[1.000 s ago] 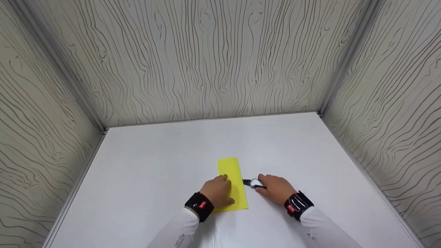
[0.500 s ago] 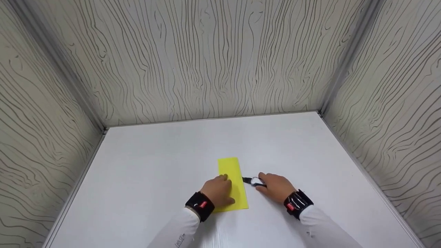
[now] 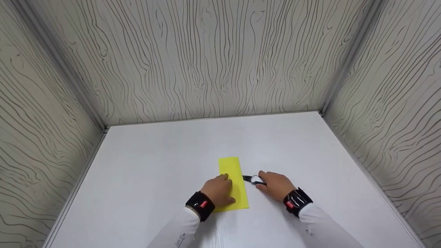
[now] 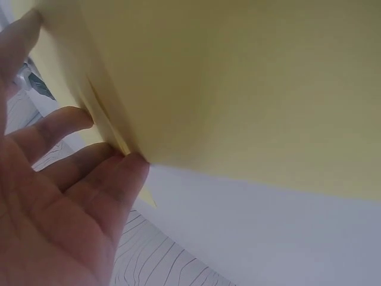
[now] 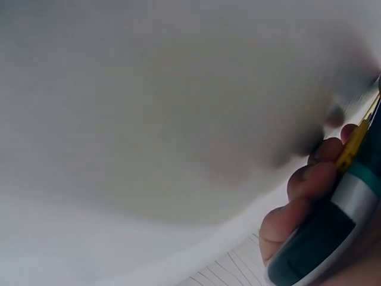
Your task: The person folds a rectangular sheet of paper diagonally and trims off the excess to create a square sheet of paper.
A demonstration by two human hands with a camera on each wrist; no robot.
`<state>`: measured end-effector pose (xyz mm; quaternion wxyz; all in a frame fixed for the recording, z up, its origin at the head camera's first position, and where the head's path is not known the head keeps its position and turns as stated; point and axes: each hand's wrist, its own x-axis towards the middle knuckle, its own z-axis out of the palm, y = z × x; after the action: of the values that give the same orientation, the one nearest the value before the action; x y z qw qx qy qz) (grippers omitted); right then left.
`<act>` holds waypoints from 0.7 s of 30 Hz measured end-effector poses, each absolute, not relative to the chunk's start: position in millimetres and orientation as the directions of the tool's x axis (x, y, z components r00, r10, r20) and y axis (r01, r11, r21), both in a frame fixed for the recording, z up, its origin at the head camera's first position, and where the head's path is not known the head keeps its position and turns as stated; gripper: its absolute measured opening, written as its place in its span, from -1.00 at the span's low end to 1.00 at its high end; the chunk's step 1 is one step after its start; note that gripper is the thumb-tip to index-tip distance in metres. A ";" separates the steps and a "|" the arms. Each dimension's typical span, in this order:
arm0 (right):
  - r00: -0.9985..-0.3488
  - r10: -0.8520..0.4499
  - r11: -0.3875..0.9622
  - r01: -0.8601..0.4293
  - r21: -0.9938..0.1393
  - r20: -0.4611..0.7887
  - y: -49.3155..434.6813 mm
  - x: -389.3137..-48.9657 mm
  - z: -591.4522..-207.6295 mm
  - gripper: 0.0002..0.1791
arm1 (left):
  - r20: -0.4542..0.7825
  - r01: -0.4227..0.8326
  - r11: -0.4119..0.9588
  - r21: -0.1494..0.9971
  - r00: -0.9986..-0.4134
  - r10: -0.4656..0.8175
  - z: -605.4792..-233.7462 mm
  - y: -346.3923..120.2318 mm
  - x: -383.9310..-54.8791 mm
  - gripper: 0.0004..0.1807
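A folded yellow sheet of paper (image 3: 236,172) lies lengthwise on the white table. My left hand (image 3: 217,191) rests on its left part, fingertips and thumb pressing down; in the left wrist view a narrow gap shows between paper layers by the fingers (image 4: 113,185). My right hand (image 3: 277,186) grips what looks like a utility knife (image 3: 256,179), with a dark handle and a pale oval section. Its black tip meets the paper's right edge, around mid-length. The right wrist view shows fingers curled round the handle (image 5: 315,244); whether a blade is out cannot be made out.
The white table (image 3: 155,155) reaches back to a wood-grain patterned wall (image 3: 213,62). Similar panels stand on the left and right, with grey metal posts (image 3: 339,75) at the corners. Black bands (image 3: 200,206) wrap both wrists.
My right hand and the knife have slid a little away from me along the paper's right edge. The left hand and the paper have hardly moved.
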<state>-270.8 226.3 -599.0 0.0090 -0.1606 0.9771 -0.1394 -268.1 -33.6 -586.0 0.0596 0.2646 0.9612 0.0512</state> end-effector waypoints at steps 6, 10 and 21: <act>-0.949 -0.316 0.909 -0.308 -0.282 0.018 224.2 -271.1 -595.7 -0.74 | -0.088 0.511 0.851 0.124 -0.848 0.522 -587.2 -33.3 -268.4 -0.35; -0.952 -0.306 0.914 -0.299 -0.275 0.017 225.2 -272.7 -596.7 -0.75 | -0.094 0.510 0.852 0.120 -0.848 0.521 -586.0 -32.2 -268.4 -0.35; -0.949 -0.315 0.912 -0.312 -0.267 0.032 222.0 -274.6 -598.7 -0.74 | -0.062 0.524 0.847 0.095 -0.846 0.530 -583.2 -32.8 -263.1 -0.44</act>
<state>-274.6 222.0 -598.7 0.0058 -0.1603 0.9777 -0.1354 -263.1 -32.8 -583.2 0.0431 0.2744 0.9599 0.0370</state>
